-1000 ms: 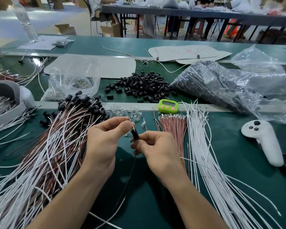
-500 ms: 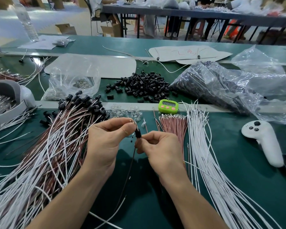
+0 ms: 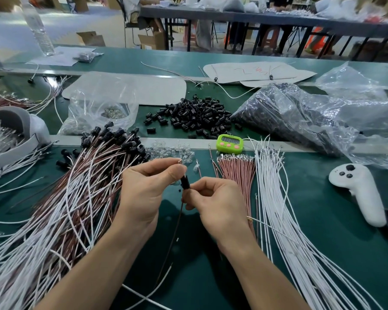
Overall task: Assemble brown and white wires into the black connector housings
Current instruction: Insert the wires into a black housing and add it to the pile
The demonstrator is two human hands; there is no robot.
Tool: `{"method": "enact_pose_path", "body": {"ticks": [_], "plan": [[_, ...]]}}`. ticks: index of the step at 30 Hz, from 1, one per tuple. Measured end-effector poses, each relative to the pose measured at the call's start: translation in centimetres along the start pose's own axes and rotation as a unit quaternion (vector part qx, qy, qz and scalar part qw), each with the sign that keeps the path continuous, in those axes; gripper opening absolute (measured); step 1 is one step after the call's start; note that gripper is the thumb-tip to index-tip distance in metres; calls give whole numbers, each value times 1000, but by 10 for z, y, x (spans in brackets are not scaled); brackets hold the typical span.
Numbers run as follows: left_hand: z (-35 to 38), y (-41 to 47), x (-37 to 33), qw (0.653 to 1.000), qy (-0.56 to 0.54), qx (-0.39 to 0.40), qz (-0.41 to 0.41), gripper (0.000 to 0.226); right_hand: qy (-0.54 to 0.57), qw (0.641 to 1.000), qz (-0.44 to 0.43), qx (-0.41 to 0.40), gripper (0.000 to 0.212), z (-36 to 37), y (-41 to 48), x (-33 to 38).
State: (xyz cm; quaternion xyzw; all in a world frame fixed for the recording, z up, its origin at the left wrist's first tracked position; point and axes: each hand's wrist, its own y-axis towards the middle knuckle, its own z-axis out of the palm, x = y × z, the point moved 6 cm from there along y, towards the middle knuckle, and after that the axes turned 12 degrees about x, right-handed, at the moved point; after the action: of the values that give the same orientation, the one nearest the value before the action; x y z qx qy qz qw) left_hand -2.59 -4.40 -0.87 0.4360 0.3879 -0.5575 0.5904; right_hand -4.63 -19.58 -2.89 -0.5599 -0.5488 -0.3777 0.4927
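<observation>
Left hand (image 3: 143,193) pinches black housing (image 3: 185,182) at its top end. Right hand (image 3: 215,202) pinches brown wire (image 3: 177,222) just under it. Housing axis runs 12-6, wire trails to 6. White wires (image 3: 273,198) at 3, nearer right hand. Loose housings (image 3: 193,117) at 12.

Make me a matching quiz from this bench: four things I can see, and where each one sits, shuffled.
Things
1. green timer
2. white controller
3. loose black housings
4. water bottle

Places
A. far left, standing upright
B. heaped in the middle, beyond the pale strip
C. on the pale strip, just beyond the brown wire bundle
D. right side, to the right of the white wires

Pairs: 1-C, 2-D, 3-B, 4-A
</observation>
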Motion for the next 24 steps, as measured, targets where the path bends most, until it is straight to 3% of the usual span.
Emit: {"method": "enact_pose_path", "body": {"ticks": [6, 8, 10, 13, 20, 24], "plan": [[6, -2, 1, 1000, -5, 21, -11, 16, -67, 998, -15, 12, 14, 0, 2, 2], [6, -2, 1, 1000, -5, 18, -18, 14, -108, 993, -44, 16, 29, 0, 1, 9], [3, 0, 4, 1000, 5, -1, -30, 12, -103, 992, -68, -24, 41, -11, 1, 16], [-2, 2, 10, 997, 45, -33, -50, 17, -160, 978, -71, -113, 30, -34, 5, 29], [-6, 6, 17, 992, 84, -62, -66, 17, -419, 908, -12, -12, 24, -15, 45, 54], [-7, 9, 18, 993, 86, -55, -59, 17, -447, 895, 15, 2, 16, -9, 63, 50]]}}
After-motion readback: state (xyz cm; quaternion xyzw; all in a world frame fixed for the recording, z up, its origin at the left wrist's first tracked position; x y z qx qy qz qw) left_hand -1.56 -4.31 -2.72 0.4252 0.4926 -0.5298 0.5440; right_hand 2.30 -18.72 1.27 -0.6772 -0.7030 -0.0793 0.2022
